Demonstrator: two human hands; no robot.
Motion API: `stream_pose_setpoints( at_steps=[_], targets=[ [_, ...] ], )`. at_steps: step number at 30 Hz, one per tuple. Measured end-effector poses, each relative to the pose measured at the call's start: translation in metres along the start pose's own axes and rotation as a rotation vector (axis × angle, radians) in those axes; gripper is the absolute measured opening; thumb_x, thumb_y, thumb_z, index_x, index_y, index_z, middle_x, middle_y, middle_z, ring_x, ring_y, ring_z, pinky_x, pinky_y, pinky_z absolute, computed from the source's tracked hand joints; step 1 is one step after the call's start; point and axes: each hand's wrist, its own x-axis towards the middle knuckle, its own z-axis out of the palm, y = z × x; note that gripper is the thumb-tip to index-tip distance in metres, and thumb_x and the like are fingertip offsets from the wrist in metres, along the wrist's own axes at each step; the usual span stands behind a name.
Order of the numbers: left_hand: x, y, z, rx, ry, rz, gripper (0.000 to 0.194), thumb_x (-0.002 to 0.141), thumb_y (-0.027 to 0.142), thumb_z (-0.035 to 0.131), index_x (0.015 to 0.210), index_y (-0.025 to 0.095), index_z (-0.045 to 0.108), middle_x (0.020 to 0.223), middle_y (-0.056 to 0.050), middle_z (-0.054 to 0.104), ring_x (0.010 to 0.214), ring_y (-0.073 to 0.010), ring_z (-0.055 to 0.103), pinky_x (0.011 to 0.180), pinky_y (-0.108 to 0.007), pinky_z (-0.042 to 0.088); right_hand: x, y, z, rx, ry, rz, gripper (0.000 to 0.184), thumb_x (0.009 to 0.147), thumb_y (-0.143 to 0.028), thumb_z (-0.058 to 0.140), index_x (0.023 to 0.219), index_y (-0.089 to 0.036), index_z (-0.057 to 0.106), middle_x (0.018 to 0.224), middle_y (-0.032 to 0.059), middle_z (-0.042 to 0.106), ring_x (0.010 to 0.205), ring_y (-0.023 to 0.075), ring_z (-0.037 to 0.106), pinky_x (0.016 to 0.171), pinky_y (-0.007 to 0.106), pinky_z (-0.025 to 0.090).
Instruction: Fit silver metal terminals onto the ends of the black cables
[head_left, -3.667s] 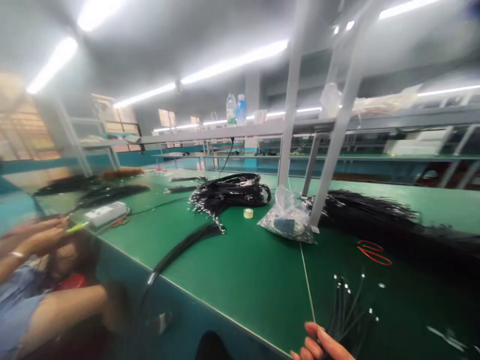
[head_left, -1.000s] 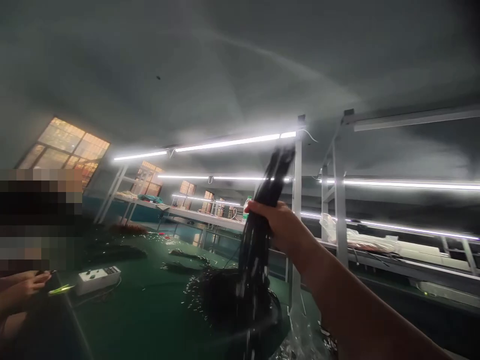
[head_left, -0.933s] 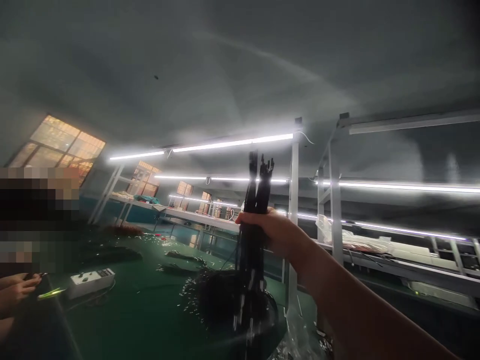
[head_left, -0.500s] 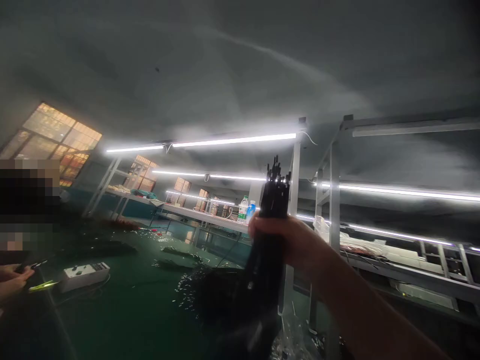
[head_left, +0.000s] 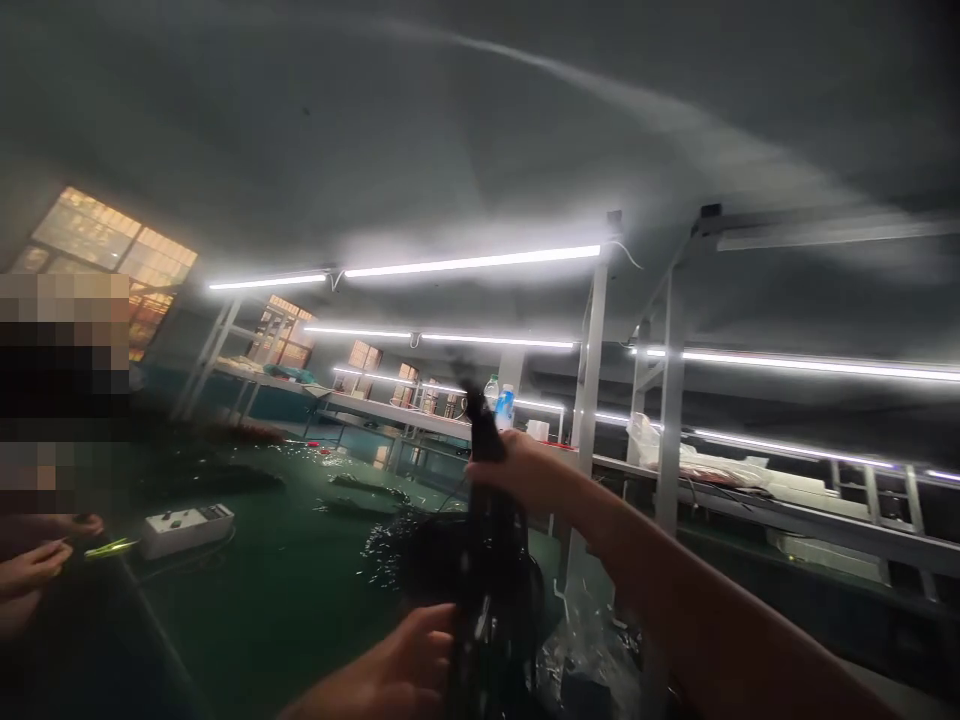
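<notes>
A long bundle of black cables (head_left: pixel 495 550) stands nearly upright before me, its top blurred and leaning left. Around its upper part my right hand (head_left: pixel 506 462) is closed, the forearm coming from the lower right. Low on the bundle's left side, my left hand (head_left: pixel 409 660) touches it with curled fingers, the fingertips partly hidden. Behind the bundle, more black cables (head_left: pixel 401 555) lie in a heap on the green tabletop (head_left: pixel 277 620), their cut ends glinting.
A white box-shaped device (head_left: pixel 187 530) with a yellow-green clip (head_left: pixel 110 549) stands on the left. Beside it are another person's hands (head_left: pixel 34 570). Clear plastic bags (head_left: pixel 589 640) lie at lower right, near a white metal post (head_left: pixel 589 370). Bottles (head_left: pixel 504 405) stand on a shelf behind.
My right hand has moved left and slightly down with the cable bundle, whose top has tipped left. My left hand has come into view at its lower part.
</notes>
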Motion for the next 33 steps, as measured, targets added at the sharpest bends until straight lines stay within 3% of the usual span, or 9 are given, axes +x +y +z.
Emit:
stream_pose_setpoints(
  at_steps=[3, 7, 11, 15, 21, 26, 30, 33],
  targets=[
    [0.019, 0.011, 0.001, 0.014, 0.060, 0.130, 0.033, 0.081, 0.035, 0.067, 0.107, 0.017, 0.059, 0.099, -0.003, 0.064, 0.089, -0.0185, 0.061, 0.081, -0.036, 0.047, -0.005, -0.001, 0.005, -0.009, -0.003, -0.029, 0.015, 0.059, -0.025, 0.074, 0.058, -0.018, 0.061, 0.057, -0.0009, 0.057, 0.056, 0.0138, 0.053, 0.057, 0.030, 0.046],
    [0.034, 0.025, 0.000, 0.049, 0.129, 0.242, 0.044, 0.064, 0.044, 0.079, 0.095, 0.017, 0.061, 0.084, -0.001, 0.064, 0.078, -0.0176, 0.060, 0.074, -0.030, 0.044, -0.011, -0.001, 0.003, -0.025, 0.092, -0.042, 0.017, 0.062, -0.026, 0.074, 0.058, -0.017, 0.060, 0.055, -0.0012, 0.054, 0.052, 0.0132, 0.051, 0.055, 0.031, 0.044],
    [0.042, 0.036, -0.014, 0.111, 0.258, 0.252, 0.029, 0.072, 0.040, 0.073, 0.082, 0.015, 0.062, 0.065, 0.004, 0.057, 0.062, -0.0116, 0.054, 0.062, -0.024, 0.041, -0.007, 0.003, -0.003, -0.019, 0.187, -0.034, 0.016, 0.063, -0.027, 0.074, 0.062, -0.017, 0.062, 0.056, -0.0013, 0.056, 0.054, 0.0138, 0.053, 0.055, 0.030, 0.043],
    [0.045, 0.039, -0.023, 0.156, 0.272, 0.198, 0.030, 0.073, 0.042, 0.070, 0.083, 0.014, 0.063, 0.053, 0.007, 0.050, 0.048, -0.0084, 0.045, 0.049, -0.021, 0.035, -0.001, 0.007, -0.012, 0.003, 0.283, 0.004, 0.020, 0.063, -0.023, 0.073, 0.054, -0.017, 0.057, 0.049, -0.0043, 0.050, 0.048, 0.0112, 0.048, 0.051, 0.028, 0.040],
    [0.042, 0.044, -0.026, 0.191, 0.248, 0.147, 0.030, 0.069, 0.042, 0.072, 0.077, 0.015, 0.063, 0.053, 0.007, 0.053, 0.045, -0.0070, 0.045, 0.047, -0.020, 0.035, -0.004, 0.011, -0.017, 0.114, 0.293, 0.077, 0.012, 0.069, -0.022, 0.069, 0.063, -0.015, 0.061, 0.054, -0.0012, 0.055, 0.048, 0.0112, 0.051, 0.050, 0.026, 0.046],
    [0.045, 0.046, -0.033, 0.217, 0.251, 0.118, 0.035, 0.075, 0.050, 0.064, 0.075, 0.015, 0.063, 0.063, 0.002, 0.062, 0.056, -0.0119, 0.055, 0.055, -0.024, 0.041, -0.009, 0.020, -0.022, 0.184, 0.283, 0.145, 0.013, 0.073, -0.016, 0.066, 0.062, -0.014, 0.059, 0.053, -0.0020, 0.052, 0.045, 0.0092, 0.050, 0.044, 0.023, 0.045],
    [0.050, 0.039, -0.032, 0.249, 0.215, 0.091, 0.034, 0.064, 0.045, 0.075, 0.078, 0.015, 0.066, 0.073, 0.000, 0.067, 0.067, -0.0152, 0.059, 0.064, -0.027, 0.044, -0.013, 0.021, -0.024, 0.214, 0.259, 0.170, 0.014, 0.076, -0.014, 0.064, 0.064, -0.014, 0.059, 0.053, -0.0025, 0.052, 0.043, 0.0079, 0.049, 0.042, 0.020, 0.045],
    [0.052, 0.034, -0.032, 0.260, 0.224, 0.077, 0.035, 0.067, 0.047, 0.073, 0.077, 0.014, 0.066, 0.071, -0.001, 0.066, 0.065, -0.0152, 0.058, 0.064, -0.027, 0.044, -0.016, 0.017, -0.025, 0.212, 0.235, 0.173, 0.013, 0.076, -0.013, 0.064, 0.064, -0.014, 0.059, 0.052, -0.0026, 0.053, 0.043, 0.0076, 0.049, 0.042, 0.020, 0.045]
  ],
)
